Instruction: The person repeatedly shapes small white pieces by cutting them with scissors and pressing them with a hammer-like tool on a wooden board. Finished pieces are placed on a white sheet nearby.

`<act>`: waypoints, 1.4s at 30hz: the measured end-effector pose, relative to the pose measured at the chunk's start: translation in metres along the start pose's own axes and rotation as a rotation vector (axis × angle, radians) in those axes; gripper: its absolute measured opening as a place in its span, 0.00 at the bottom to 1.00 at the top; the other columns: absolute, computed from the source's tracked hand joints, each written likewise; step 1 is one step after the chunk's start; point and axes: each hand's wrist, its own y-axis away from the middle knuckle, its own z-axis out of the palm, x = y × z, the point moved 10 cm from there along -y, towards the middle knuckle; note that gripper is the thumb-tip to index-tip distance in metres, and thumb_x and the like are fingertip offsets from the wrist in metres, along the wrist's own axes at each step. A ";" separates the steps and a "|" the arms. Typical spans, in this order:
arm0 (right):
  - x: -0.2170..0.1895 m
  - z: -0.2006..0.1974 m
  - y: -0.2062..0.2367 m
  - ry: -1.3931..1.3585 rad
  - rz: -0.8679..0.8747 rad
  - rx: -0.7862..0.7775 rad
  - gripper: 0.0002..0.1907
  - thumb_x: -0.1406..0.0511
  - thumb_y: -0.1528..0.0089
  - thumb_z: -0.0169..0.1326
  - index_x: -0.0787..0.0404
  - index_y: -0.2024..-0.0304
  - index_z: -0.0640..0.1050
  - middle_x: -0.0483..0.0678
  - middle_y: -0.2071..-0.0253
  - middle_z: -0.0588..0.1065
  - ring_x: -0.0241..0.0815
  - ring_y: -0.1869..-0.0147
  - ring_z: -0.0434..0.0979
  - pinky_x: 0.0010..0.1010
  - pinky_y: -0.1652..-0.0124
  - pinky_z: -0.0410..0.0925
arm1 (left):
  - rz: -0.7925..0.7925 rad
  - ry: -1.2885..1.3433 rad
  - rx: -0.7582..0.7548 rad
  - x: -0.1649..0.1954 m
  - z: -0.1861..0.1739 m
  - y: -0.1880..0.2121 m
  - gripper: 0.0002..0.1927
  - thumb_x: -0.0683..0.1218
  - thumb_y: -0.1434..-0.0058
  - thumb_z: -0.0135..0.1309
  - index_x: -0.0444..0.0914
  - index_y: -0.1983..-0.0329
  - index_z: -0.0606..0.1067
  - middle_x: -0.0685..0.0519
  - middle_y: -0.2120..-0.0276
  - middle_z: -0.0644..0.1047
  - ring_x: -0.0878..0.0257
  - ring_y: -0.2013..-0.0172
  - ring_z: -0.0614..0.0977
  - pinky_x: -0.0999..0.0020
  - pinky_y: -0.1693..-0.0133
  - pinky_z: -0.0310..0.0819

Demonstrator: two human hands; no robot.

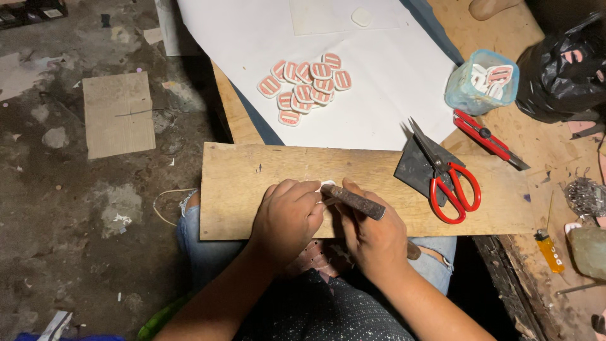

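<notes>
My left hand (287, 218) presses a small white piece (327, 185) down on a wooden board (240, 183) that lies across my lap. My right hand (372, 237) grips a dark, rusty metal tool (355, 202) whose tip meets the white piece. Most of the piece is hidden under my fingers. Both hands sit close together at the board's near edge.
Red-handled scissors (449, 183) lie on a dark pad (416, 169) at the board's right. Several pink-and-white oval pieces (306, 88) are piled on a white sheet (391, 76). A clear tub (483, 81), red cutter (487, 139), black bag (562, 69) and yellow lighter (550, 251) stand to the right.
</notes>
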 end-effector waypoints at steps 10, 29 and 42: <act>0.017 -0.011 -0.010 0.029 0.067 -0.047 0.19 0.65 0.39 0.62 0.60 0.46 0.79 0.53 0.59 0.80 0.52 0.59 0.81 0.37 0.61 0.73 | -0.009 -0.008 0.015 0.005 -0.006 -0.002 0.08 0.42 0.44 0.57 0.35 0.63 0.80 0.49 0.54 0.81 0.54 0.55 0.80 0.58 0.51 0.71; 0.087 -0.017 0.007 -0.308 0.474 -0.235 0.10 0.69 0.36 0.54 0.68 0.54 0.80 0.54 0.58 0.79 0.44 0.53 0.79 0.33 0.51 0.69 | 0.015 -0.077 0.014 0.009 -0.003 0.001 0.12 0.45 0.42 0.60 0.36 0.57 0.79 0.51 0.56 0.80 0.54 0.56 0.78 0.56 0.53 0.71; 0.011 -0.066 0.016 -0.367 0.052 0.026 0.14 0.72 0.45 0.65 0.65 0.56 0.80 0.55 0.57 0.73 0.48 0.46 0.78 0.33 0.47 0.72 | -0.848 1.125 0.025 -0.059 0.042 0.025 0.13 0.36 0.38 0.50 0.27 0.51 0.74 0.46 0.62 0.82 0.66 0.65 0.82 0.73 0.62 0.78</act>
